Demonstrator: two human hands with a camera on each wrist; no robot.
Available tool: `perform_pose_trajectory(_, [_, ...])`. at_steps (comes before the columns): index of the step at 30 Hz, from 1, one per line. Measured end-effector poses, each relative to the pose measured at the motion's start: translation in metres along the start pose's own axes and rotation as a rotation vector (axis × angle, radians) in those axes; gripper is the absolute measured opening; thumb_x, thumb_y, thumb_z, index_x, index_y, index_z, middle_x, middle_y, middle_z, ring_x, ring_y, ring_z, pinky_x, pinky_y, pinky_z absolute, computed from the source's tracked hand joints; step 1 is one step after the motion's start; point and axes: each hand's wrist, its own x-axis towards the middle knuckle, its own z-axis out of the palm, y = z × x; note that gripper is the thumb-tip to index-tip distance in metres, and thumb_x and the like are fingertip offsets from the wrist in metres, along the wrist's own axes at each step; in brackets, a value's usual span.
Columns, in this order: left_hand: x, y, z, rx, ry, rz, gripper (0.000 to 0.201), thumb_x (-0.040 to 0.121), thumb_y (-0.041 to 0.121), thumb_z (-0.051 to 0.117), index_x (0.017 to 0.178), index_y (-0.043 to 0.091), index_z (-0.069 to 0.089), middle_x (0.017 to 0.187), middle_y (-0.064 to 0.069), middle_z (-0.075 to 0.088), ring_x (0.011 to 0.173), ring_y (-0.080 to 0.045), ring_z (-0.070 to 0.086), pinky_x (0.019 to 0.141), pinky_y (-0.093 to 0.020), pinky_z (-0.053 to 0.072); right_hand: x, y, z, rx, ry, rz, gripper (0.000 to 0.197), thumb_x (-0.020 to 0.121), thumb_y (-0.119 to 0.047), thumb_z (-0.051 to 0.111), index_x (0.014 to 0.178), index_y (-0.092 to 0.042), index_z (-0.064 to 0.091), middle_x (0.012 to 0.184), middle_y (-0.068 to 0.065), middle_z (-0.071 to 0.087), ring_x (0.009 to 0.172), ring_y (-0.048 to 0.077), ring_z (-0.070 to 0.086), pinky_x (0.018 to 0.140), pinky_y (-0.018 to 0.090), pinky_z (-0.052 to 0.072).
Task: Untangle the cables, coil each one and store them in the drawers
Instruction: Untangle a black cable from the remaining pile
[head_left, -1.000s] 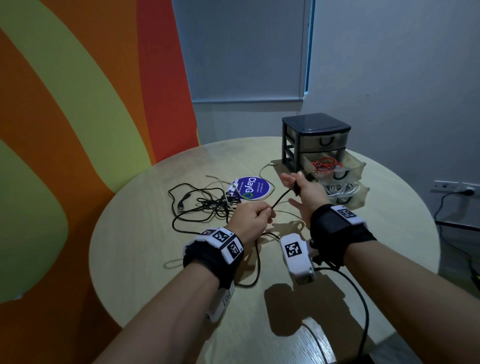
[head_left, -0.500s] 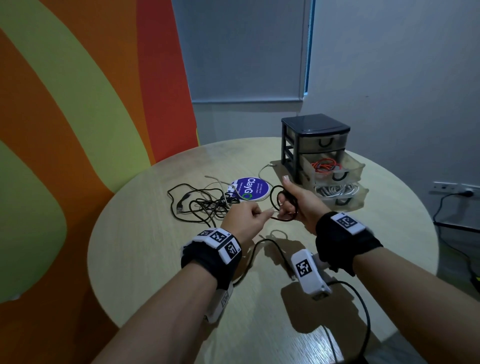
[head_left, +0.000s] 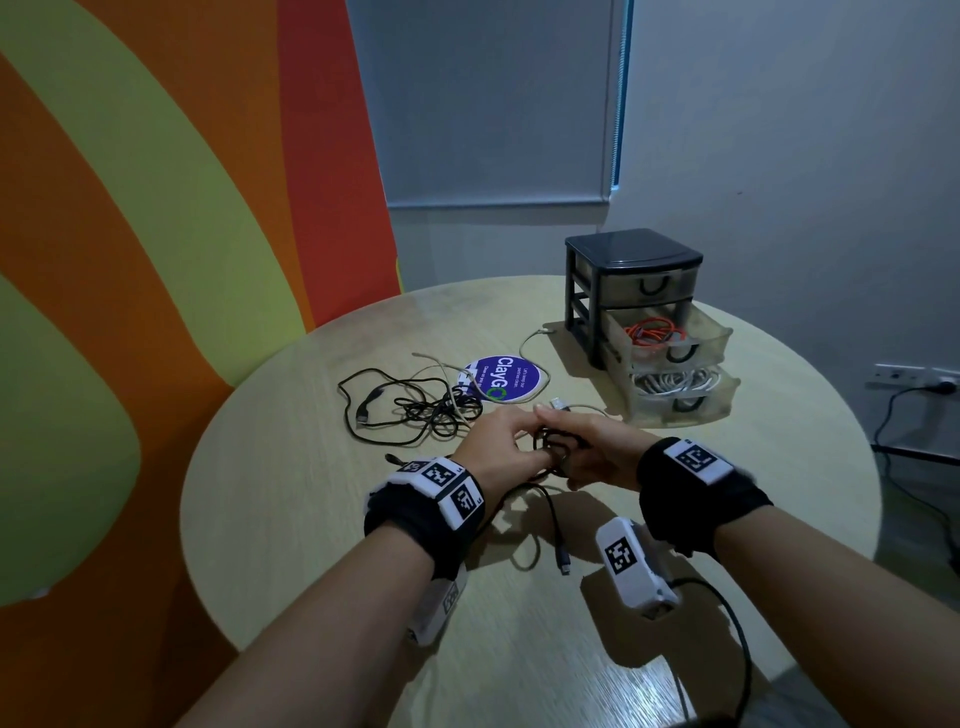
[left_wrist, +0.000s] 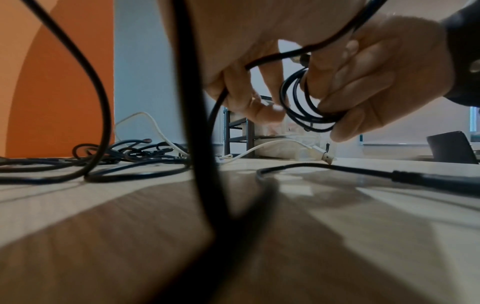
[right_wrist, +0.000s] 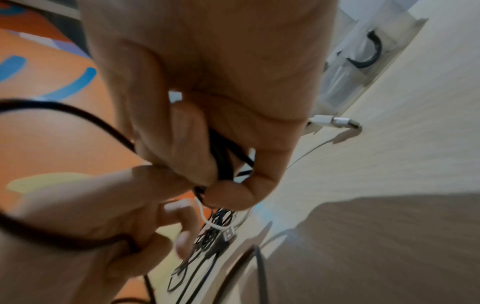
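Right hand: the right hand (head_left: 592, 457) pinches a small coil of thin black cable (left_wrist: 301, 102) between thumb and fingers.
Left hand: the left hand (head_left: 498, 447) grips the same cable's loose run, just beside the coil.
Cable tail: trails onto the round pale wooden table (head_left: 291, 499).
Drawers: the black-framed clear plastic drawer unit (head_left: 634, 291) stands beyond, its two lower drawers pulled out.
Tangle: more black and white cables (head_left: 415, 405) lie left of the hands.
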Motion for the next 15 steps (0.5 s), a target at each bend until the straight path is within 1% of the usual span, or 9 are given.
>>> perform_pose_trajectory(2, [-0.001, 0.002, -0.001, -0.011, -0.001, -0.014, 0.026, 0.079, 0.005, 0.062, 0.099, 0.019, 0.068, 0.089, 0.004, 0.064, 0.058, 0.003, 0.051, 0.055, -0.01, 0.037, -0.001, -0.002, 0.005, -0.086, 0.011, 0.019, 0.052, 0.092, -0.044, 0.048, 0.05, -0.018, 0.031, 0.038, -0.005, 0.021, 0.04, 0.011, 0.02, 0.051, 0.025, 0.021])
perform_pose_trajectory(3, [-0.001, 0.002, -0.001, -0.001, -0.006, -0.015, 0.025, 0.078, 0.001, 0.059, 0.092, 0.019, 0.067, 0.082, 0.004, 0.064, 0.06, 0.0, 0.053, 0.056, -0.012, 0.038, -0.001, -0.004, 0.008, -0.122, 0.023, 0.017, 0.051, 0.091, -0.039, 0.052, 0.048, -0.018, 0.035, 0.038, -0.005, 0.023, 0.04, 0.011, 0.022, 0.051, 0.025, 0.024])
perform_pose_trajectory(5, [0.0, 0.001, -0.002, 0.04, -0.012, -0.013, 0.028, 0.076, -0.006, 0.052, 0.086, 0.017, 0.064, 0.077, 0.001, 0.062, 0.07, -0.012, 0.056, 0.059, -0.015, 0.041, -0.001, -0.007, 0.009, -0.161, 0.044, -0.001, 0.037, 0.088, -0.026, 0.061, 0.055, -0.017, 0.047, 0.041, -0.005, 0.029, 0.041, 0.01, 0.028, 0.052, 0.023, 0.03])
perform_pose_trajectory(6, [0.001, 0.0, -0.003, 0.061, -0.005, -0.02, 0.029, 0.076, -0.007, 0.05, 0.089, 0.014, 0.064, 0.079, -0.001, 0.064, 0.074, -0.015, 0.058, 0.061, -0.017, 0.045, -0.001, -0.008, 0.008, -0.182, 0.052, -0.012, 0.028, 0.086, -0.021, 0.064, 0.062, -0.016, 0.052, 0.045, -0.004, 0.035, 0.042, 0.009, 0.034, 0.054, 0.022, 0.034])
perform_pose_trajectory(8, [0.004, -0.003, -0.002, 0.093, 0.014, -0.057, 0.029, 0.078, -0.004, 0.05, 0.097, 0.011, 0.065, 0.086, -0.005, 0.068, 0.081, -0.02, 0.062, 0.072, -0.03, 0.053, -0.001, -0.01, 0.005, -0.247, 0.068, -0.028, 0.013, 0.083, -0.018, 0.068, 0.075, -0.014, 0.058, 0.057, -0.001, 0.047, 0.052, 0.008, 0.046, 0.061, 0.023, 0.041])
perform_pose_trajectory(10, [0.006, -0.007, 0.0, 0.134, 0.033, -0.091, 0.025, 0.081, 0.004, 0.051, 0.099, 0.014, 0.065, 0.089, -0.005, 0.068, 0.085, -0.021, 0.063, 0.077, -0.039, 0.054, 0.0, -0.009, 0.0, -0.289, 0.083, -0.052, 0.008, 0.081, -0.017, 0.07, 0.082, -0.016, 0.062, 0.07, 0.0, 0.055, 0.066, 0.009, 0.052, 0.067, 0.024, 0.041])
perform_pose_trajectory(12, [0.008, -0.01, 0.001, 0.173, 0.062, -0.104, 0.019, 0.085, 0.01, 0.051, 0.098, 0.013, 0.065, 0.089, -0.006, 0.068, 0.084, -0.022, 0.062, 0.077, -0.041, 0.053, 0.002, -0.007, -0.001, -0.295, 0.091, -0.078, 0.01, 0.082, -0.014, 0.069, 0.089, -0.017, 0.062, 0.078, -0.001, 0.059, 0.073, 0.009, 0.055, 0.07, 0.025, 0.041])
perform_pose_trajectory(13, [0.009, -0.01, 0.001, 0.189, 0.073, -0.115, 0.018, 0.086, 0.012, 0.05, 0.098, 0.012, 0.064, 0.09, -0.007, 0.067, 0.084, -0.023, 0.062, 0.077, -0.04, 0.053, 0.003, -0.006, 0.0, -0.293, 0.092, -0.087, 0.012, 0.083, -0.012, 0.068, 0.094, -0.013, 0.062, 0.08, 0.0, 0.059, 0.074, 0.01, 0.055, 0.07, 0.025, 0.042])
perform_pose_trajectory(15, [0.011, -0.01, 0.0, 0.231, 0.082, -0.15, 0.019, 0.087, 0.013, 0.049, 0.098, 0.01, 0.064, 0.091, -0.01, 0.067, 0.085, -0.025, 0.061, 0.077, -0.039, 0.052, 0.005, -0.006, 0.004, -0.298, 0.103, -0.103, 0.023, 0.087, -0.008, 0.062, 0.109, -0.001, 0.06, 0.082, 0.005, 0.058, 0.071, 0.01, 0.053, 0.066, 0.022, 0.042])
